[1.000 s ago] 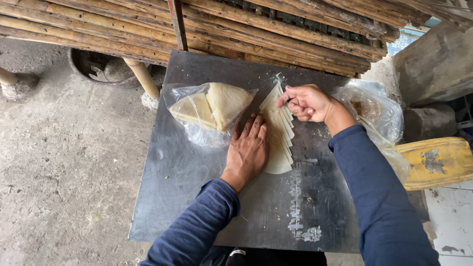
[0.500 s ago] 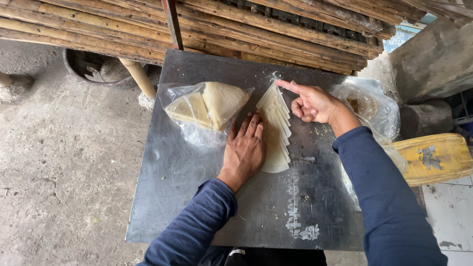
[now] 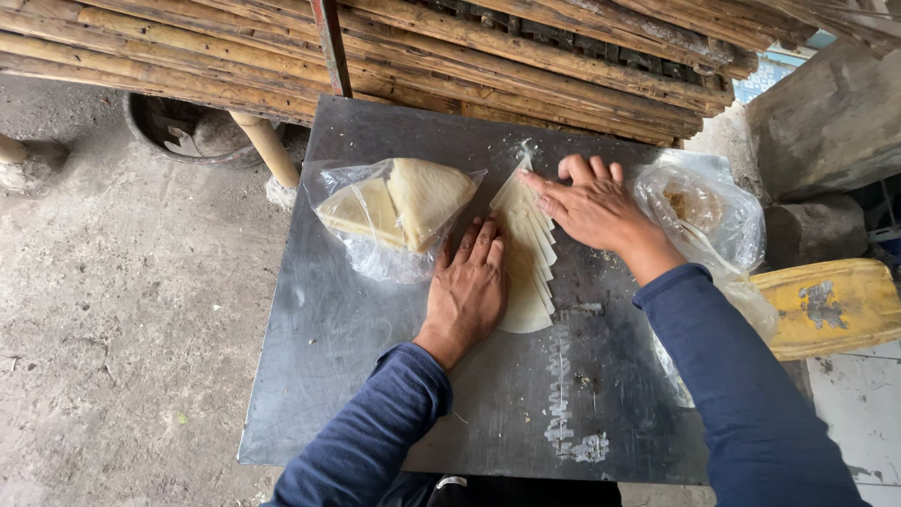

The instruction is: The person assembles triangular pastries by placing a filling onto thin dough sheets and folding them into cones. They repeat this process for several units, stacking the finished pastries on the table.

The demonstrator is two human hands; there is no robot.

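So the left hand is pressed flat, fingers spread and together on nothing — just pinning down the stack of wrapper sheets on the metal desk. The right hand has its grip open too, fingertips resting on the top edges of the fanned sheets, right beside the left one. The sheets sit between both hands, stepped out like a fan, so I'd say the fanning looks mostly done — only the top few near the right fingertips seem left to spread. Just left of the left hand there's a plastic bag with more folded sheets, untouched. Right of the right hand sits another clear bag with some crumbs inside.
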